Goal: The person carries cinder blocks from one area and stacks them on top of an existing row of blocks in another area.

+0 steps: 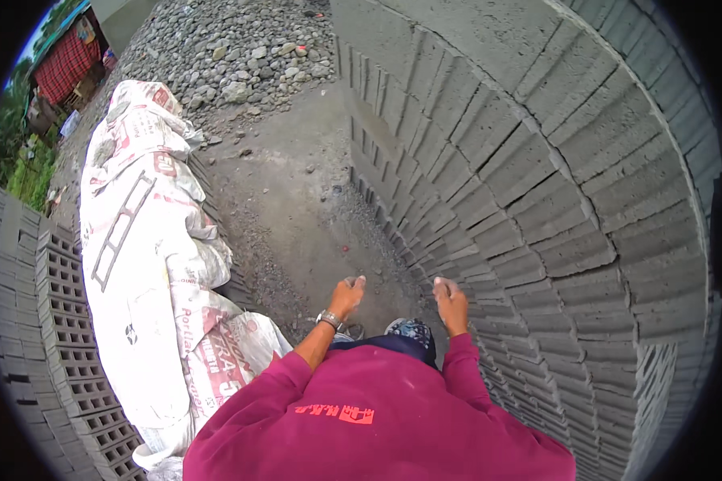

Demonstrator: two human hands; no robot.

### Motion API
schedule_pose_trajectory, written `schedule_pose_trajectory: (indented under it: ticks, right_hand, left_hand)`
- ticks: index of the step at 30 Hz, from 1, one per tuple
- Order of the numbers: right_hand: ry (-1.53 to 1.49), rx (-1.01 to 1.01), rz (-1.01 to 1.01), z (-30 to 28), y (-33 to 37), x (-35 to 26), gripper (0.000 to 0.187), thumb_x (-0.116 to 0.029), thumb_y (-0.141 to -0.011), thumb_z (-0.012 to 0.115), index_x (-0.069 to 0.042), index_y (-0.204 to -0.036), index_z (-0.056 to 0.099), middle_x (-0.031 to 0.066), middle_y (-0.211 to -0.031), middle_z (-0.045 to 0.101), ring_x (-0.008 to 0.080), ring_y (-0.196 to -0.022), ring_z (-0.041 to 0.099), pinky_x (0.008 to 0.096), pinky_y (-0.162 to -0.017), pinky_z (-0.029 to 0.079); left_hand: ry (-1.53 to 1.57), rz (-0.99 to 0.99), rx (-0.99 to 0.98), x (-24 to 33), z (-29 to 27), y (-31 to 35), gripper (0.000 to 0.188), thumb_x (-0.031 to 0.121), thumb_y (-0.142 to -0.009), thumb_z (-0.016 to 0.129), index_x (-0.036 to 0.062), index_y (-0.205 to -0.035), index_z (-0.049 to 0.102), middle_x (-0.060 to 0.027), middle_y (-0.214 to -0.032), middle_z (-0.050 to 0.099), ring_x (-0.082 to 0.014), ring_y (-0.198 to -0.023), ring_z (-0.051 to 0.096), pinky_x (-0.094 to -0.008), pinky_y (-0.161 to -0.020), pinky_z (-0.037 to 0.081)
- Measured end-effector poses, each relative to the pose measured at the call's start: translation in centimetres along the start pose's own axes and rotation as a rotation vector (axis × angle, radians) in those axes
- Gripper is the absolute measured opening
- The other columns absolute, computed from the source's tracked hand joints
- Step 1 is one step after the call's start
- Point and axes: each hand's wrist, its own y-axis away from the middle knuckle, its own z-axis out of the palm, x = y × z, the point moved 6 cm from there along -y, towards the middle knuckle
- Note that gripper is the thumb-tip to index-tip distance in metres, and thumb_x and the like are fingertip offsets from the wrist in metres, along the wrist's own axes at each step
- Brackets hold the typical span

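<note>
My left hand (348, 297), with a metal-banded watch (329, 319) on its wrist, hangs in front of my body above the ground. Its fingers are loosely bent, the thumb apart, and nothing shows in it. At about the same height is my right hand (452, 305), also loosely bent and holding nothing visible. It is nearest to the tall stack of grey concrete blocks (529, 200) on the right; I cannot see it touching them. On my left, white printed sacks (148, 264) cover a long row. A dark ladder-shaped frame (123, 230) lies on the sacks.
Between stack and sacks runs a strip of bare ground (297, 200) with loose grit. A gravel heap (249, 64) lies at its far end. Hollow blocks (80, 337) are stacked at the far left. A shed with red checked cloth (66, 68) stands beyond.
</note>
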Motion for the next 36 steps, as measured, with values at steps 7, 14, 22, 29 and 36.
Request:
schedule_pose_trajectory:
  ticks: [7, 14, 22, 29, 36]
  right_hand:
    - [-0.260, -0.266, -0.670, 14.2, -6.9, -25.7, 0.044, -0.031, -0.094, 0.039, 0.002, -0.120, 0.052, 0.0185, -0.121, 0.053, 0.0309, -0.113, 0.049, 0.0366, -0.096, 0.034]
    - [0.369, -0.351, -0.355, 28.7, -26.2, -22.0, 0.054, -0.049, -0.093, 0.026, -0.014, -0.129, 0.048, 0.0061, -0.138, 0.039, 0.0289, -0.129, 0.032, 0.0526, -0.105, 0.012]
    - [0.540, -0.637, 0.201, 40.6, -44.0, -16.2, 0.048, -0.042, -0.080, 0.061, 0.000, -0.103, 0.062, 0.0162, -0.090, 0.066, 0.0293, -0.085, 0.063, 0.0396, -0.077, 0.047]
    - [0.202, -0.796, 0.162, 61.8, -57.1, -31.5, 0.046, -0.037, -0.078, 0.065, 0.003, -0.101, 0.061, 0.0123, -0.079, 0.065, 0.0181, -0.063, 0.063, 0.0320, -0.057, 0.049]
    - [0.289, -0.723, 0.048, 68.5, -72.8, -43.5, 0.040, -0.034, -0.079, 0.065, 0.000, -0.101, 0.063, 0.0137, -0.082, 0.065, 0.0168, -0.063, 0.064, 0.0330, -0.058, 0.049]
  left_hand:
    - [0.789, -0.063, -0.346, 10.6, -2.1, -8.9, 0.078, 0.068, -0.084, 0.030, 0.0023, -0.122, 0.046, -0.0174, -0.108, 0.058, -0.0292, -0.088, 0.060, -0.0439, -0.068, 0.050]
    - [1.281, 0.213, -0.335, 25.7, -18.6, -19.5, 0.084, 0.070, -0.082, 0.028, 0.0056, -0.137, 0.032, -0.0205, -0.138, 0.033, -0.0346, -0.116, 0.044, -0.0474, -0.091, 0.039]
    - [0.859, 0.011, 0.568, 18.1, -50.0, -31.3, 0.059, 0.051, -0.089, 0.044, 0.0051, -0.126, 0.040, -0.0151, -0.119, 0.053, -0.0254, -0.102, 0.054, -0.0404, -0.078, 0.045]
    - [0.979, -0.470, 0.796, 8.6, -58.0, -38.4, 0.045, 0.045, -0.090, 0.037, 0.0062, -0.112, 0.046, -0.0137, -0.106, 0.059, -0.0260, -0.083, 0.061, -0.0393, -0.066, 0.048]
    - [0.985, -0.626, 0.733, 14.9, -66.3, -60.4, 0.035, 0.039, -0.086, 0.046, 0.0073, -0.099, 0.050, -0.0131, -0.091, 0.061, -0.0214, -0.066, 0.058, -0.0353, -0.053, 0.042]
